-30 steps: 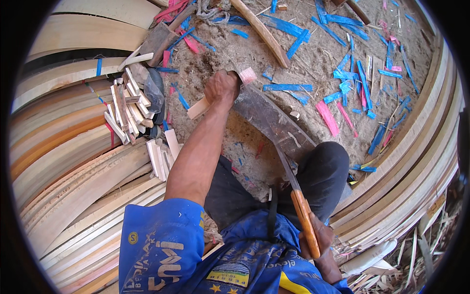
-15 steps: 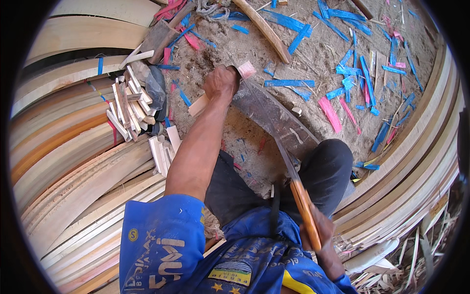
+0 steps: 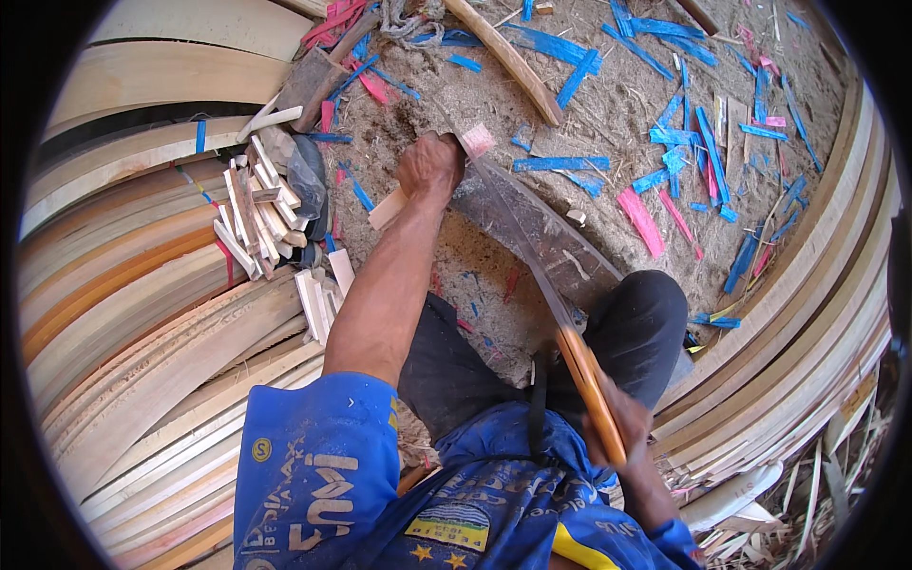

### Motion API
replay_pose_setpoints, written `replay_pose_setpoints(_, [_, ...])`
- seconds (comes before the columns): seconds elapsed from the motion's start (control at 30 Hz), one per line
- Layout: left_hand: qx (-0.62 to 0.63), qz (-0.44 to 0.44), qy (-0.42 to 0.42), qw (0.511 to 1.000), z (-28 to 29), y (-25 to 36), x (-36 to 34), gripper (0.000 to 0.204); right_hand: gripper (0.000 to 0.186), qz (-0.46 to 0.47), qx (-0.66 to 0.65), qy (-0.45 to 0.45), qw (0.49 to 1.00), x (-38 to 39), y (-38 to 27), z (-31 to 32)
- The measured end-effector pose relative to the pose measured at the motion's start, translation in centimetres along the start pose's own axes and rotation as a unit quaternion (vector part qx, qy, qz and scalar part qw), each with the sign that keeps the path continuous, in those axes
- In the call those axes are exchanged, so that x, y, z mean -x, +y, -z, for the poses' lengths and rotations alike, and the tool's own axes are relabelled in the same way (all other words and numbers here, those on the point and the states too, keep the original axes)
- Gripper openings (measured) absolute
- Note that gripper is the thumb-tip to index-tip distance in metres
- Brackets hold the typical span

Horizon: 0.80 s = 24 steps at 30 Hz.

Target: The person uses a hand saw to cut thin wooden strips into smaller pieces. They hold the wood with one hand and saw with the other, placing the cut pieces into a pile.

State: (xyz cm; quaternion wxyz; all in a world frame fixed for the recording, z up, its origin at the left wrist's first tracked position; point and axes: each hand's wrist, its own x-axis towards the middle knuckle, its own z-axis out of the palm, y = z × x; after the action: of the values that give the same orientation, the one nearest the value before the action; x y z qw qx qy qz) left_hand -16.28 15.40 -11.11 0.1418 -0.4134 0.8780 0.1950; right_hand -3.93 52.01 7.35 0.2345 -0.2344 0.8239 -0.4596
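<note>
My left hand (image 3: 432,165) is closed around a short pale wood strip (image 3: 388,208), one end showing on each side of the fist, the far end pinkish. It presses the strip down at the far end of a worn dark plank (image 3: 537,233). In my right hand (image 3: 622,423), fingers wrapped round it, is the orange wooden handle of a handsaw (image 3: 532,261). The long, thin blade slants away to the upper left and crosses the strip just right of my left fist. Blur softens the right hand.
Stacked long boards (image 3: 142,285) fill the left side, with small cut sticks (image 3: 261,209) heaped beside them. More boards (image 3: 788,323) curve along the right. Blue plastic strips (image 3: 560,163), pink scraps (image 3: 641,221) and a wooden pole (image 3: 508,62) lie on the sandy ground.
The saw and my right hand have moved a little forward, so the blade reaches farther past the strip. My left hand keeps its grip in nearly the same place.
</note>
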Motion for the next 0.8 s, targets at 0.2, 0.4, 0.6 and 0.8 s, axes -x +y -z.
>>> replay_pose_setpoints(0.2, [-0.024,0.022,-0.026,0.999,0.8,-0.4,0.5,0.043,0.07,-0.017,-0.123,-0.008,0.992,-13.7,1.4,-6.7])
replay_pose_setpoints(0.4, [-0.022,0.028,-0.017,0.999,-0.4,0.3,-0.2,0.042,0.059,-0.021,-0.024,-0.006,0.999,2.5,-3.7,2.0])
replay_pose_setpoints(0.6, [-0.034,-0.03,0.002,0.999,0.9,0.5,0.9,0.038,0.072,-0.047,-0.118,-0.009,0.992,-12.8,-0.5,-5.9])
replay_pose_setpoints(0.8, [-0.029,0.015,0.031,0.999,-0.9,-0.4,-0.1,0.041,0.07,-0.046,-0.061,-0.033,0.997,-1.1,-2.5,0.2])
